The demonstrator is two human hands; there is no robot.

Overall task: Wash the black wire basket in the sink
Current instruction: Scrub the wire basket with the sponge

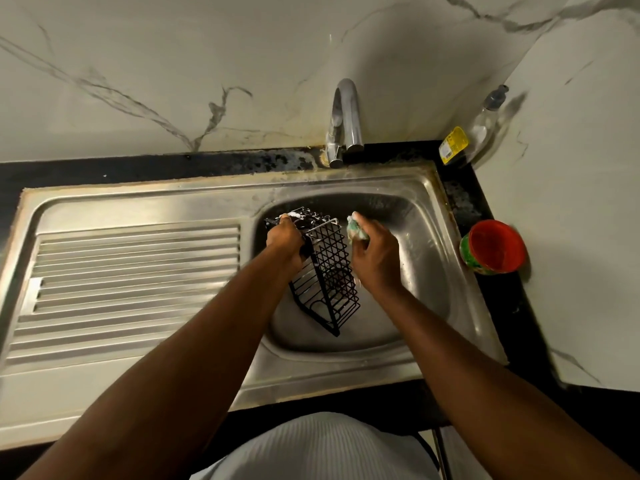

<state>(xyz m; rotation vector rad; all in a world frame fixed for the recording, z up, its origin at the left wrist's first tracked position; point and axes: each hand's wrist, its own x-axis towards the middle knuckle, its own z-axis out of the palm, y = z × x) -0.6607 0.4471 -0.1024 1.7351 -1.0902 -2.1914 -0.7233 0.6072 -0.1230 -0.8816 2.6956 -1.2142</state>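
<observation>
So from my end, a few things were hard to read. The left hand (285,244) covered the near-left edge of the black wire basket (332,271), fingers curled tight round the wire, so I couldn't see exactly which bar they had. The right hand (375,254) had its fingers closed round a wadded greenish scrub pad (356,231), most of it buried in the fist with just a lump poking out past the fingertips. Whether the pad was actually touching the basket I couldn't tell; it sat just beside the right wall of it.

The basket itself was inside the sink (426,237) bowl, tipped up on its near end, with its top rim up by the left fingertips. It had nothing in it that I could see, just white foam (294,215) along the far wires right at the left fingertips.

Beyond both sets of fingers stood the tap (346,116), no water visible. Off to the right of the right hand, on the black counter (498,306), was a red-topped tub (493,245) with a green label; couldn't tell if that was a lid or the inside. Further back in the corner a clear bottle (485,123) with a yellow label leaned on the wall. Ribbed drainboard (138,271) out past the left wrist
</observation>
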